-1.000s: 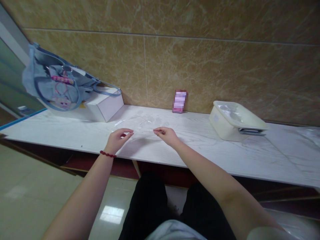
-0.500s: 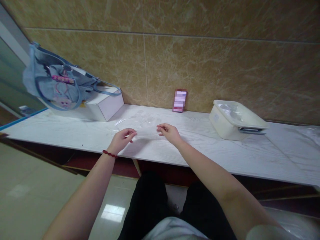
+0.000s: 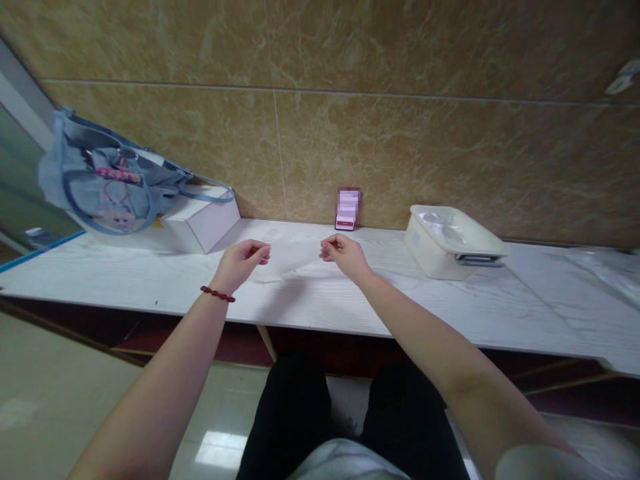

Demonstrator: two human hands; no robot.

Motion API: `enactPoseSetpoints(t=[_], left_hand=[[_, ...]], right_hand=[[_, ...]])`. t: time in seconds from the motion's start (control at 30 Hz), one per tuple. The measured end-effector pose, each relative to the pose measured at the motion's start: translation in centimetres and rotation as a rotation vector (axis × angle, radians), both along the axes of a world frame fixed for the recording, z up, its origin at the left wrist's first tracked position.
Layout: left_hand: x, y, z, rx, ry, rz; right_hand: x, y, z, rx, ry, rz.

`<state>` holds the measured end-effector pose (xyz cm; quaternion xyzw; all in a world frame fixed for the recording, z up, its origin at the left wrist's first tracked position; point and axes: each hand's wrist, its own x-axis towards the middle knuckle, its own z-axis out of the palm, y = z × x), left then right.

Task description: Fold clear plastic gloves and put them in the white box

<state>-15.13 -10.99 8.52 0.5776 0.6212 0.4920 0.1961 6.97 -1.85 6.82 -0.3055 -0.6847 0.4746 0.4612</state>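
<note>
My left hand (image 3: 242, 261), with a dark red beaded bracelet (image 3: 217, 294) at the wrist, is closed in a pinch above the white tabletop. Opposite it, my right hand (image 3: 346, 255) pinches too, its fingertips pointing left. A thin, see-through piece of plastic film (image 3: 295, 257) stretches between the two hands and is held at its sides. Its outline is faint, so I cannot tell whether it is a bag or a single sheet. A soft shadow falls on the tabletop below it.
Behind the hands a phone (image 3: 348, 209) leans against the brown marbled wall. At right stands a cream plastic bin (image 3: 434, 252) with clear plastic inside. A blue bag (image 3: 107, 177) rests on a white box (image 3: 210, 223) at left. Clear plastic (image 3: 607, 267) lies far right.
My hands have moved slightly apart and away from me with the plastic film between them. The film's bright glints no longer show. The camera view has tilted up and shifted a little right.
</note>
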Motion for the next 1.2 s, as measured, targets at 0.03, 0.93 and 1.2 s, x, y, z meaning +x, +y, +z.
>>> enactPoseSetpoints(t=[0.03,0.93,1.2], left_hand=[[0.2,0.2,0.2,0.005,-0.010,-0.004],[6.9,4.3,6.4,-0.036,-0.154,-0.110],[7.7,8.3,6.9,-0.034,-0.209,-0.132]], right_hand=[[0.2,0.0,0.4,0.000,-0.006,-0.004],[7.1,1.6,6.7,0.012,-0.043,-0.161],[8.3,4.8,7.8,0.078,-0.124,-0.217]])
